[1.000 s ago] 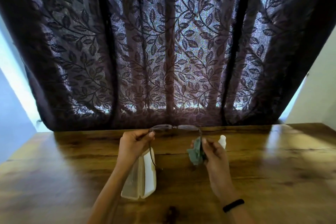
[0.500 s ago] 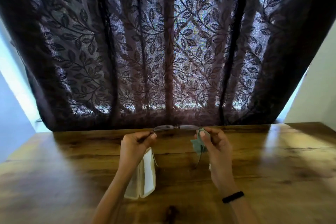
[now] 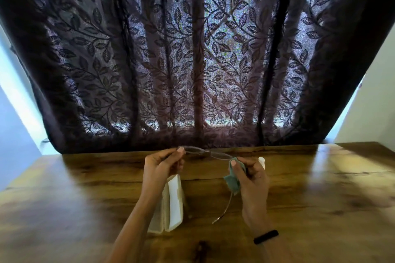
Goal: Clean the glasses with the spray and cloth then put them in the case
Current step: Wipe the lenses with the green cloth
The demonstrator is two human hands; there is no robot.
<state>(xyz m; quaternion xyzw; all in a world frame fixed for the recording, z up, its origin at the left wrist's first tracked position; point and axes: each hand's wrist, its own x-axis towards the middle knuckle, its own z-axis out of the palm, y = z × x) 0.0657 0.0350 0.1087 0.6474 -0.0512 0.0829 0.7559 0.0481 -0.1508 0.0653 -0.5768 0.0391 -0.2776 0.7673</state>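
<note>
While the glasses (image 3: 206, 152) are pinched by the left hand (image 3: 161, 166), the cloth (image 3: 234, 179) has been brought onto the right lens by the right hand (image 3: 251, 179), so wiping is underway.

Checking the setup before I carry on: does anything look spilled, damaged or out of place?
Nothing stands out. Both hands hold the glasses above the table, the right hand with the cloth; the open case lies below.

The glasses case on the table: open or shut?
Open. The case lies on the table with its two pale halves spread apart, hinged, nothing visible inside.
</note>
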